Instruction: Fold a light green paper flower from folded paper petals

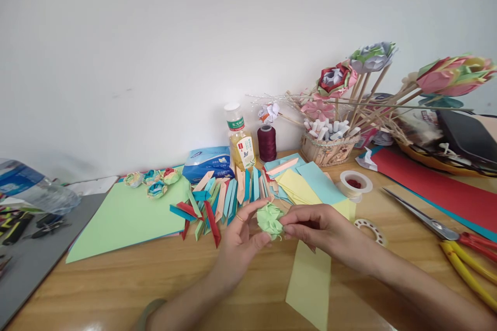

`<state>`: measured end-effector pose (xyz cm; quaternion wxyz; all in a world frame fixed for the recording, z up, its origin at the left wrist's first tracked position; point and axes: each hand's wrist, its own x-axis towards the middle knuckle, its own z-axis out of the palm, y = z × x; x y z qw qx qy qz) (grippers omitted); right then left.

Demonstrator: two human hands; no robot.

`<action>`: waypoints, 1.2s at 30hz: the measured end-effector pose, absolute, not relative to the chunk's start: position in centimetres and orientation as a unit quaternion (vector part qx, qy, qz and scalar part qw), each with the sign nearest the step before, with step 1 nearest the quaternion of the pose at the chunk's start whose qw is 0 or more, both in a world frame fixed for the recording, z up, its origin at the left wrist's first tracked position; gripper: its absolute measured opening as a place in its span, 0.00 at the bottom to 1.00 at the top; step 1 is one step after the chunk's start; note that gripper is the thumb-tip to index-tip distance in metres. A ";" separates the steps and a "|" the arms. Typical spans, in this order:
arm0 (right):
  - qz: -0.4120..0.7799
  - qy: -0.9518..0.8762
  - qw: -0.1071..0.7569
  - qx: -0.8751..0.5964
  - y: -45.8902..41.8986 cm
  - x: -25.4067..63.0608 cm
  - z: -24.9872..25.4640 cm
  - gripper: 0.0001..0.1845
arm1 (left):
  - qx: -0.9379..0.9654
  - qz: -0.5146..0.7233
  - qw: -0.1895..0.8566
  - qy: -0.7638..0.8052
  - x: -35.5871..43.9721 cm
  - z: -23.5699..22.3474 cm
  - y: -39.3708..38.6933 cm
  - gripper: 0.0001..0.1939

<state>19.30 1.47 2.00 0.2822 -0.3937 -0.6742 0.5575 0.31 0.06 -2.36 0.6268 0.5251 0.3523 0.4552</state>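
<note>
A light green folded paper flower [269, 219] is held above the wooden table, between my two hands. My left hand [243, 238] supports it from the left, thumb below and forefinger, with a ring on it, above. On the right side my right hand [310, 225] pinches the flower's edge between thumb and fingers. Beneath my right hand lies a yellow paper strip [310, 284]. Just behind the hands is a pile of folded paper strips [221, 199] in blue, red, green and peach.
Finished small paper flowers [156, 190] rest on green sheets [128, 222] at left. A tissue pack [207, 163], glue bottle [241, 145] and maroon thread spool [266, 143] stand at the back. Scissors [430, 220] and yellow-handled pliers [462, 269] lie right, near a basket [330, 148] of paper flowers.
</note>
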 end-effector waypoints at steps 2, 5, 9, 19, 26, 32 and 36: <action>0.552 -0.677 0.283 -0.396 1.6 19.3 1.8 0.12 | 0.524 0.456 0.629 0.350 0.4 -2.4 0.0 0.22; 0.522 -0.691 0.286 -0.410 1.5 19.1 1.6 0.12 | 0.527 0.456 0.631 0.341 0.4 -2.3 0.0 0.22; 0.453 -0.724 0.297 -0.427 1.2 18.8 1.4 0.10 | 0.529 0.454 0.631 0.341 0.5 -2.2 0.0 0.21; 0.313 -0.793 0.325 -0.409 0.7 18.8 0.9 0.07 | 0.531 0.457 0.626 0.343 0.5 -2.2 -0.1 0.20; 0.307 -0.818 0.318 -0.367 0.8 19.1 1.0 0.09 | 0.499 0.460 0.656 0.330 0.4 -2.7 0.2 0.20; 0.268 -0.824 0.317 -0.385 0.6 18.9 0.8 0.09 | 0.499 0.458 0.651 0.343 0.4 -2.6 0.2 0.21; 0.244 -0.827 0.320 -0.393 0.6 18.7 0.8 0.09 | 0.498 0.456 0.651 0.347 0.4 -2.5 0.1 0.21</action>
